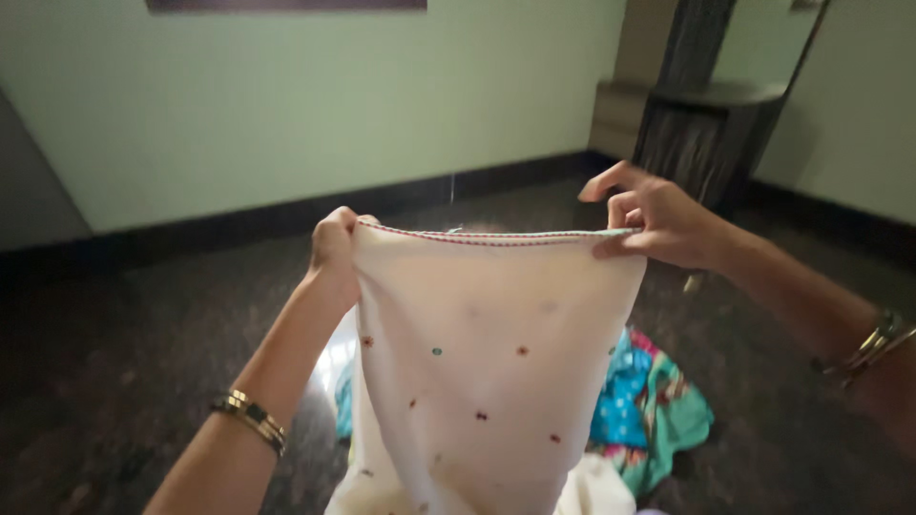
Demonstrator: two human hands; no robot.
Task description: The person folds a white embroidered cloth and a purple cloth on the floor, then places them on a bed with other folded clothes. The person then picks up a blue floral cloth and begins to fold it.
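Note:
A cream cloth (477, 362) with small coloured dots and a red stitched top edge hangs stretched between both hands. My left hand (334, 253) grips its top left corner in a fist. My right hand (654, 224) pinches the top right corner, with the index finger lifted. The cloth hangs down in front of me and hides the floor behind it. Gold bangles sit on both wrists.
A turquoise patterned cloth (649, 410) lies bunched on the dark speckled floor (143, 334) behind the cream cloth. A pale green wall (286, 105) with a dark skirting runs across the back. A dark striped cabinet (701, 133) stands in the far right corner.

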